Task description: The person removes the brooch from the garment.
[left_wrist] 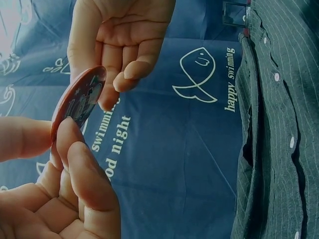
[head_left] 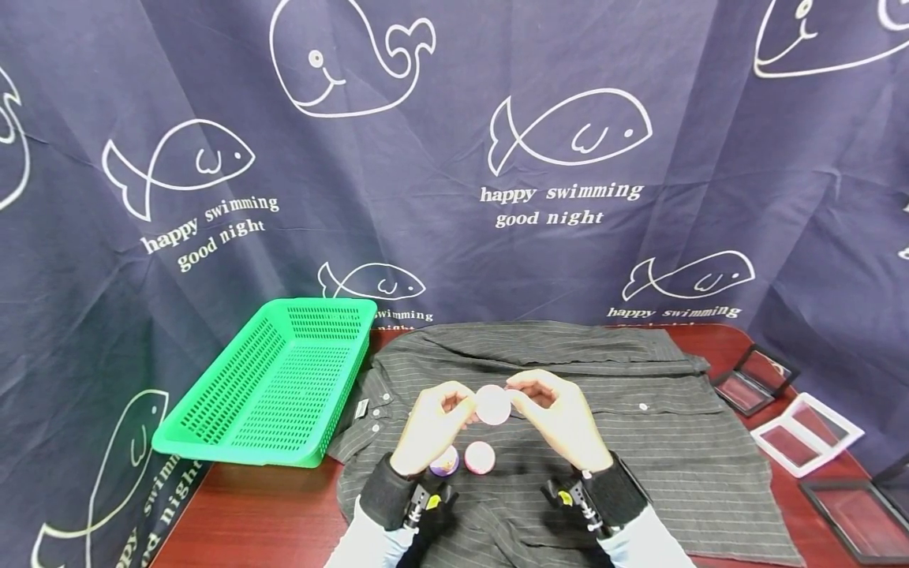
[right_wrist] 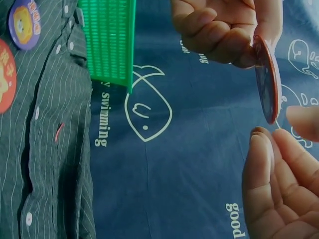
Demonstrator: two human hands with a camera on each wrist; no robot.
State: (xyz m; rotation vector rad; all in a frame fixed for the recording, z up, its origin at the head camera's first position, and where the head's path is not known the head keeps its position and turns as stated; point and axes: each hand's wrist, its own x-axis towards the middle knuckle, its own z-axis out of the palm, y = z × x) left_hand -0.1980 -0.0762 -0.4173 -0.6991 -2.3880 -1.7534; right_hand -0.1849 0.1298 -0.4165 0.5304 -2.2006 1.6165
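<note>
1. Currently both my hands are raised above the dark striped button shirt [head_left: 540,410], holding one round pink pin badge [head_left: 493,405] between them.
2. Left hand [head_left: 431,426] pinches the badge's left rim; right hand [head_left: 561,418] grips the opposite rim, fingers curled.
3. Badge stands on edge, its flat back towards me, equally near both hands.
4. Two more round badges [head_left: 479,457] lie on the shirt just below; green plastic mesh basket [head_left: 277,386] sits on the red worktop [head_left: 256,513], left.

Shirt [head_left: 639,410] spread on desk [head_left: 256,513]; basket [head_left: 284,386] left of it; two badges [head_left: 479,457] on shirt; frames [head_left: 806,434] at right.
</note>
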